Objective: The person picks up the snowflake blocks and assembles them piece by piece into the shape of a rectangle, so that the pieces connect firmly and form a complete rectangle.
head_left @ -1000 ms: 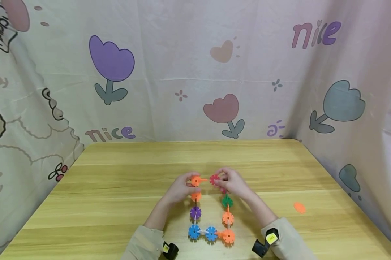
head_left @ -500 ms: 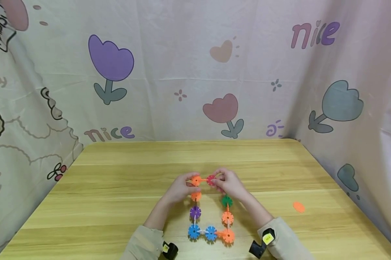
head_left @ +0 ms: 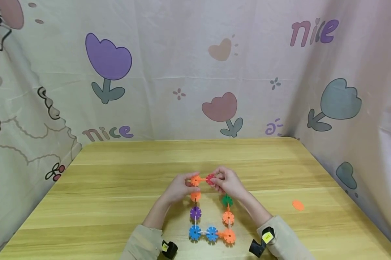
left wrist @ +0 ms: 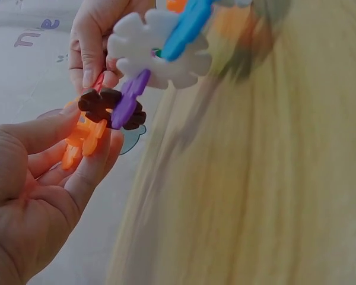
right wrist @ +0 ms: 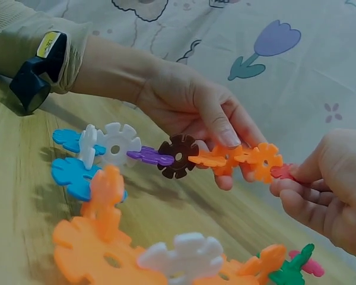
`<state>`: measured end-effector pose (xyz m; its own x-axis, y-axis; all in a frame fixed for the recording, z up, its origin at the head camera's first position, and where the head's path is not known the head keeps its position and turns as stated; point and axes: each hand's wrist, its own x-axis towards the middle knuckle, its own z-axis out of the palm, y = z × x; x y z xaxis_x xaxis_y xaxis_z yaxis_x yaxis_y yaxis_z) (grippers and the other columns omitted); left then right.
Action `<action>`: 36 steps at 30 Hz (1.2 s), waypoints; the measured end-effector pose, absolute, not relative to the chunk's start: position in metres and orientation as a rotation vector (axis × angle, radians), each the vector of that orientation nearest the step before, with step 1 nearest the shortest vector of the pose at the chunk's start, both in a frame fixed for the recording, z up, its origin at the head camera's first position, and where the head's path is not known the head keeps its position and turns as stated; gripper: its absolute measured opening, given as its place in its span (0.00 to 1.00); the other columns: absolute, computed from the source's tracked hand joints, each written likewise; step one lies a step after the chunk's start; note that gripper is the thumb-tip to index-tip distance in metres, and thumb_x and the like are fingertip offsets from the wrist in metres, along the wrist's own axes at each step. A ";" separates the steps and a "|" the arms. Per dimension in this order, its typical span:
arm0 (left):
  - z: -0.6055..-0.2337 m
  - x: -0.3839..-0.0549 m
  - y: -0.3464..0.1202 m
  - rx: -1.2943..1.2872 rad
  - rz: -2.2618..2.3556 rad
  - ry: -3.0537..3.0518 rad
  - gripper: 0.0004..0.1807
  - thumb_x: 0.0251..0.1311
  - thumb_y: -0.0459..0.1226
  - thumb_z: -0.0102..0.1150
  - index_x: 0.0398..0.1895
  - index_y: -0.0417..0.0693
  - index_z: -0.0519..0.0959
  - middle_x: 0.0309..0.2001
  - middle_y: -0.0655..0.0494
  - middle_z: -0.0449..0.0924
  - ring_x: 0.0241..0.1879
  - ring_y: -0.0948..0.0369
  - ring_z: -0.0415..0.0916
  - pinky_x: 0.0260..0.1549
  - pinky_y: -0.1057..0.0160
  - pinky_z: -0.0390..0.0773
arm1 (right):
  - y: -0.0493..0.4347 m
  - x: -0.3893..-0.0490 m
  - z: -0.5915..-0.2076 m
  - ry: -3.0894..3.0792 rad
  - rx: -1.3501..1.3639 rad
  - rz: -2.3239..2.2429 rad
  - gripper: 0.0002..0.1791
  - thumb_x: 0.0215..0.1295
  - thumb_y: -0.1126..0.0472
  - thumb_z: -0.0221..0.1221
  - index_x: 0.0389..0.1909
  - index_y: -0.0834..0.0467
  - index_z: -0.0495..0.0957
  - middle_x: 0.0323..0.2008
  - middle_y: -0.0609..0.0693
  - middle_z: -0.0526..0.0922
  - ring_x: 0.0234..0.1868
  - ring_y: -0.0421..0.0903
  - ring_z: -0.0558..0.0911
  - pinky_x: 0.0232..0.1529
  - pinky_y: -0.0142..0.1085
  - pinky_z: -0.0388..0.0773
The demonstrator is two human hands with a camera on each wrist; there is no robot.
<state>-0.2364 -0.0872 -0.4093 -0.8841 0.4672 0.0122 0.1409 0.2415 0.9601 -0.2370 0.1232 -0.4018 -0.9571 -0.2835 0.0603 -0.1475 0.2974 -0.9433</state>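
A chain of notched plastic snowflake discs is bent into a near-rectangle in front of me. In the head view my left hand (head_left: 179, 188) pinches the orange disc (head_left: 196, 180) at its far left corner. My right hand (head_left: 229, 182) holds a red disc (head_left: 210, 179) between thumb and fingers, and it meets the orange piece beside it. Down the left side run a brown disc (right wrist: 178, 156), a purple disc (head_left: 196, 213) and a white disc (right wrist: 117, 147). A green disc (head_left: 227, 200) is on the right side; a pink disc (right wrist: 308, 264) sits by it.
Two blue discs (head_left: 211, 234) and an orange disc (head_left: 229, 236) form the near side. A loose flat orange oval (head_left: 297, 205) lies on the wooden table (head_left: 117, 173) to the right. A printed curtain (head_left: 169, 72) hangs behind the table.
My right hand has moved slightly left with the red disc, closing the gap to the orange piece. My left hand keeps its hold at nearly the same spot.
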 end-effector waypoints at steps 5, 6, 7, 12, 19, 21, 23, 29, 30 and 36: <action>-0.409 -0.236 -0.088 0.607 1.688 2.224 0.30 0.57 0.27 0.58 0.64 0.34 0.63 0.64 0.36 0.61 0.36 0.56 0.79 0.34 0.61 0.79 | 0.123 -0.237 -0.402 2.412 -0.390 -1.768 0.04 0.63 0.71 0.54 0.38 0.66 0.71 0.22 0.59 0.79 0.18 0.45 0.75 0.16 0.30 0.70; -0.408 -0.236 -0.088 0.609 1.684 2.226 0.30 0.57 0.27 0.58 0.65 0.35 0.63 0.64 0.36 0.61 0.36 0.56 0.79 0.34 0.61 0.79 | 0.122 -0.236 -0.402 2.401 -0.382 -1.777 0.04 0.63 0.71 0.54 0.38 0.66 0.71 0.22 0.59 0.79 0.18 0.45 0.75 0.16 0.30 0.71; -0.408 -0.236 -0.088 0.609 1.680 2.228 0.30 0.57 0.27 0.58 0.65 0.35 0.63 0.64 0.36 0.61 0.37 0.56 0.79 0.34 0.61 0.79 | 0.122 -0.236 -0.403 2.387 -0.373 -1.788 0.04 0.63 0.71 0.54 0.37 0.67 0.71 0.22 0.59 0.79 0.18 0.44 0.75 0.16 0.30 0.71; -0.407 -0.236 -0.088 0.624 1.654 2.242 0.31 0.56 0.28 0.59 0.65 0.35 0.63 0.64 0.38 0.61 0.37 0.56 0.78 0.34 0.61 0.79 | 0.121 -0.235 -0.403 2.336 -0.354 -1.829 0.04 0.63 0.72 0.54 0.37 0.67 0.70 0.23 0.58 0.79 0.18 0.44 0.76 0.19 0.33 0.75; -0.407 -0.235 -0.088 0.592 1.658 2.239 0.32 0.55 0.28 0.60 0.64 0.36 0.64 0.61 0.36 0.65 0.32 0.59 0.76 0.31 0.61 0.79 | 0.120 -0.235 -0.404 2.348 -0.341 -1.812 0.04 0.64 0.71 0.54 0.39 0.67 0.70 0.24 0.63 0.79 0.19 0.45 0.77 0.21 0.36 0.77; -0.407 -0.235 -0.088 0.594 1.675 2.214 0.32 0.55 0.28 0.60 0.65 0.35 0.63 0.59 0.35 0.67 0.32 0.58 0.77 0.31 0.60 0.79 | 0.120 -0.235 -0.404 2.350 -0.335 -1.810 0.05 0.64 0.70 0.54 0.39 0.67 0.71 0.25 0.64 0.79 0.18 0.45 0.76 0.21 0.35 0.77; -0.407 -0.235 -0.088 0.611 1.703 2.177 0.32 0.56 0.28 0.60 0.65 0.34 0.62 0.58 0.35 0.67 0.34 0.55 0.78 0.33 0.60 0.79 | 0.120 -0.235 -0.404 2.348 -0.325 -1.809 0.06 0.65 0.69 0.54 0.40 0.67 0.71 0.25 0.64 0.79 0.18 0.45 0.76 0.20 0.35 0.77; -0.409 -0.236 -0.085 0.658 1.765 2.157 0.31 0.57 0.31 0.59 0.64 0.32 0.61 0.54 0.34 0.70 0.40 0.49 0.78 0.38 0.61 0.78 | 0.119 -0.235 -0.403 2.350 -0.327 -1.800 0.09 0.64 0.67 0.55 0.42 0.67 0.71 0.25 0.65 0.80 0.17 0.44 0.75 0.19 0.32 0.74; -0.410 -0.236 -0.084 0.651 1.771 2.177 0.31 0.57 0.32 0.60 0.63 0.32 0.63 0.52 0.35 0.72 0.39 0.51 0.78 0.37 0.62 0.78 | 0.118 -0.235 -0.403 2.348 -0.328 -1.799 0.09 0.64 0.67 0.56 0.42 0.67 0.71 0.25 0.64 0.80 0.17 0.43 0.75 0.18 0.32 0.73; -0.412 -0.236 -0.079 0.590 1.772 2.289 0.26 0.54 0.34 0.62 0.57 0.36 0.72 0.49 0.44 0.75 0.35 0.59 0.74 0.33 0.64 0.76 | 0.116 -0.233 -0.403 2.352 -0.353 -1.758 0.11 0.63 0.65 0.58 0.42 0.66 0.70 0.21 0.61 0.79 0.14 0.43 0.73 0.13 0.32 0.71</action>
<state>-0.2359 -0.0789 -0.4123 -0.9035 0.4184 0.0931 0.1950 0.2079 0.9585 -0.2333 0.1160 -0.4030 -0.9550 -0.2965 -0.0046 -0.0796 0.2711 -0.9593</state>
